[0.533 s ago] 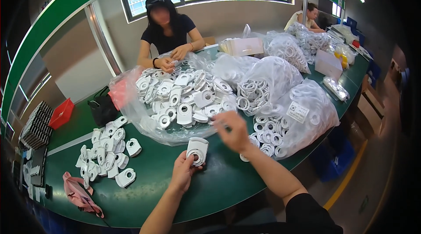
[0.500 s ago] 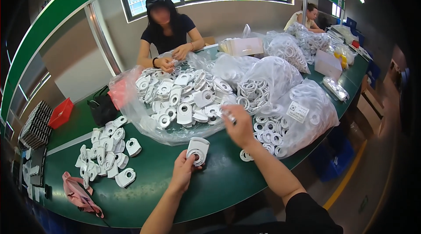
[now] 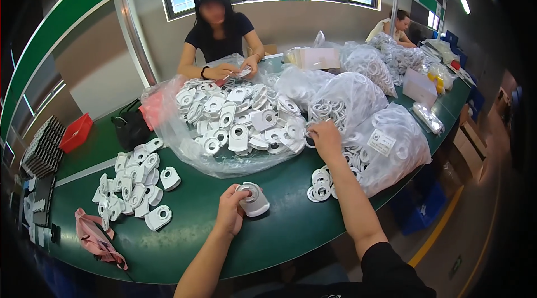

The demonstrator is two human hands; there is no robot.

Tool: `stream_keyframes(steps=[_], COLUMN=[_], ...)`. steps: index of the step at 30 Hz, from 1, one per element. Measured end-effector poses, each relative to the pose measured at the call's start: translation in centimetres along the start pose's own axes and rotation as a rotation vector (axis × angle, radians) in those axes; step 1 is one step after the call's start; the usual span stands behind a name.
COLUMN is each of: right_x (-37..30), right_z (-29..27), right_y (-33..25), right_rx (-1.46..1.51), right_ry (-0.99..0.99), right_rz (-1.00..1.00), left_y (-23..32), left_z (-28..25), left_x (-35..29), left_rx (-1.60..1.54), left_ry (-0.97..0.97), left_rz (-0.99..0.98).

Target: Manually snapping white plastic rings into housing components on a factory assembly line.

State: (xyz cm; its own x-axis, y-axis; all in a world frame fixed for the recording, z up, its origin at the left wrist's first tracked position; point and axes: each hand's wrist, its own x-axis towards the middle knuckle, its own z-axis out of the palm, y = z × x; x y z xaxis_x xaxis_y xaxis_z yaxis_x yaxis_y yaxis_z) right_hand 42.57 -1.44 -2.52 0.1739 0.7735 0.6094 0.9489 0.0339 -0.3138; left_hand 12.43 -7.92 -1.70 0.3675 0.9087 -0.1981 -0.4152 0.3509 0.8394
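My left hand (image 3: 229,211) is closed around a flat white plastic part (image 3: 257,207) with a round hole near one end, held above the green table. The thumb lies by the hole. My right hand (image 3: 327,140) reaches to the near edge of the open bag of white rings (image 3: 327,110), its fingers pinched on a white ring (image 3: 309,142) that they partly hide. To its left is a heap of similar white parts (image 3: 238,137) on a spread clear plastic bag (image 3: 218,170). Loose white rings (image 3: 320,190) lie beneath my right forearm.
A second pile of white parts (image 3: 134,186) lies at the left, with a pink cloth item (image 3: 98,237) before it. A black bag (image 3: 132,129) and red tray (image 3: 75,133) stand farther back. Across the green table (image 3: 196,247) a co-worker (image 3: 224,41) handles a white part. A labelled ring bag (image 3: 400,150) stands right.
My right hand has moved right to the bag of rings. In my left hand the white part has turned, its holed end now away from me. The co-worker's hands have shifted right.
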Motion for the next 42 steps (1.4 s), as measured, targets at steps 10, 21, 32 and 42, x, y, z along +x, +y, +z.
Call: stream_keyframes(steps=[10,21,32,42], right_x=[-1.9,-5.6,-6.1,-6.7], right_z=[-3.2,-1.5,-1.6,-1.4], right_y=[-7.2,-12.2,-12.9,-13.2], right_rx=[1.156,1.303,1.055,0.979], right_ry=[-0.107,-0.471,-0.362,-0.287], right_rz=[0.323,0.269,0.222,0.241], left_y=[-0.8,-0.4,-0.6,-0.6], left_z=[-0.2,0.1,0.4,0.4], left_x=[0.2,0.0,-0.3,-0.2], left_rx=[-0.323,-0.093,-0.009,0.014], left_ry=[-0.208,-0.229,-0.25,-0.229], left_rz=[-0.09,-0.131,-0.076,-0.084])
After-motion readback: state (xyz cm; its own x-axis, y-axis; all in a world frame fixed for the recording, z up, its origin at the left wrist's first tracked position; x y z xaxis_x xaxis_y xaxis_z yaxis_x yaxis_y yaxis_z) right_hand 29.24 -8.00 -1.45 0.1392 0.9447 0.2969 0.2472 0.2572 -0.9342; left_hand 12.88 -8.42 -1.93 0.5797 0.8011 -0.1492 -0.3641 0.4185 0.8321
